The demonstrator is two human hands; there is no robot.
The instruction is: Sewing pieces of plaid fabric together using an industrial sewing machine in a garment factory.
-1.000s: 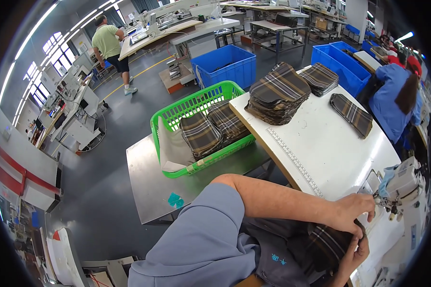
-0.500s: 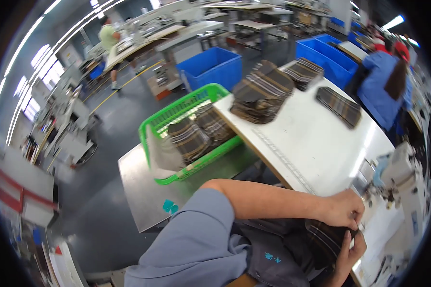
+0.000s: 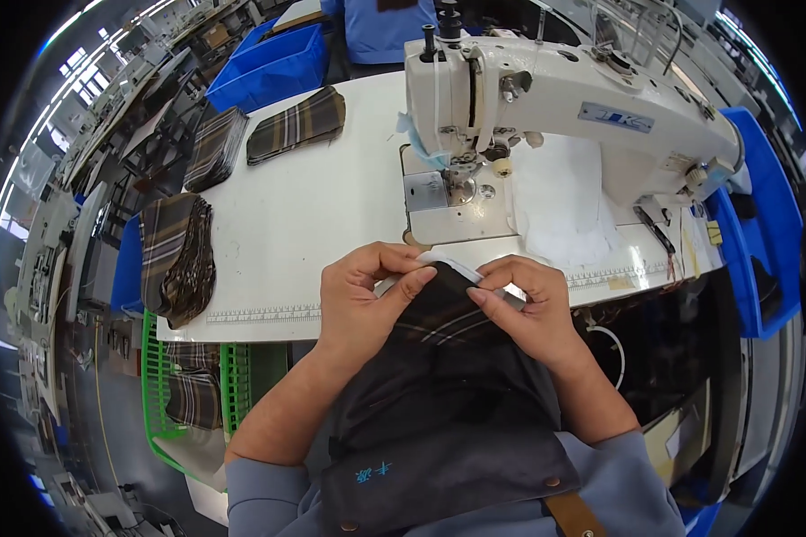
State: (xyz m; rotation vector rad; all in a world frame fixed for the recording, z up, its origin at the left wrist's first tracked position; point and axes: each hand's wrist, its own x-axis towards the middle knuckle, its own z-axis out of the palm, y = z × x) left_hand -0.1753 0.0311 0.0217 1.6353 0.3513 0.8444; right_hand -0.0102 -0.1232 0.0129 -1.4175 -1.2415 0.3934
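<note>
A big white table point(image 3: 358, 170) spreads out ahead of both hands; a white sewing machine point(image 3: 600, 98) stands on it, ahead of the right hand and reaching off to its right; a big blue bin point(image 3: 766, 152) is well to the right of the right hand, with something dark low inside that is too hard to make out; another blue bin point(image 3: 282, 76) sits far ahead and left of the left hand, past the table, and I cannot tell what is in it; a green basket point(image 3: 152, 394) is to the left of the left hand, by the table's near edge; it holds plaid pieces point(image 3: 192, 400) in piles and a pale sheet point(image 3: 192, 450).

White cloth point(image 3: 560, 215) lies past the right hand, by the machine; a tall plaid stack point(image 3: 175, 259) stands left of the left hand, with more plaid piles point(image 3: 295, 125) farther ahead.

The left hand point(image 3: 360, 300) and the right hand point(image 3: 530, 304) are close together at the table's near edge; both pinch the top of one dark plaid cloth point(image 3: 443, 313) between thumb and fingers; it hangs between them over the lap; a small white strip point(image 3: 454, 267) shows along its top.
</note>
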